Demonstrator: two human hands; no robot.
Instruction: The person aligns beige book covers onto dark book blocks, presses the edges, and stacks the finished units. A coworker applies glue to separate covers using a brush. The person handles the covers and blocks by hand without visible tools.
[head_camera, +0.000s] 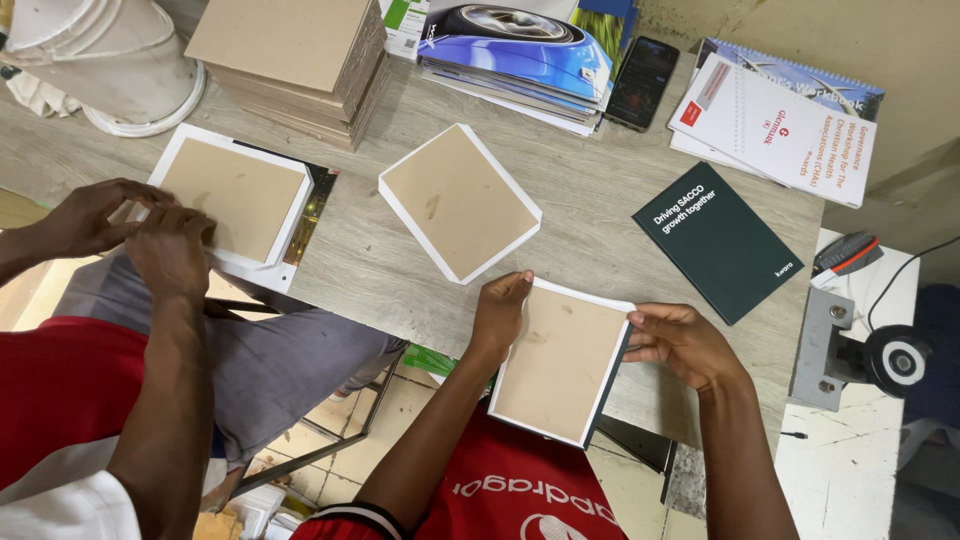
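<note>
**Holding a board-backed cover by both edges**

Pinching the cover panel (560, 362) at the table's near edge, the left hand (500, 312) clamps its left side and the right hand (680, 342) grips the folded white flap, keeping it flat and taut. A matching panel (459, 200) lies just beyond. At far left, a co-worker's hands (150, 235) press another panel (232, 197).

3 covered boards (562, 363), 1 dark book (717, 242), 1 phone (642, 81).
</note>
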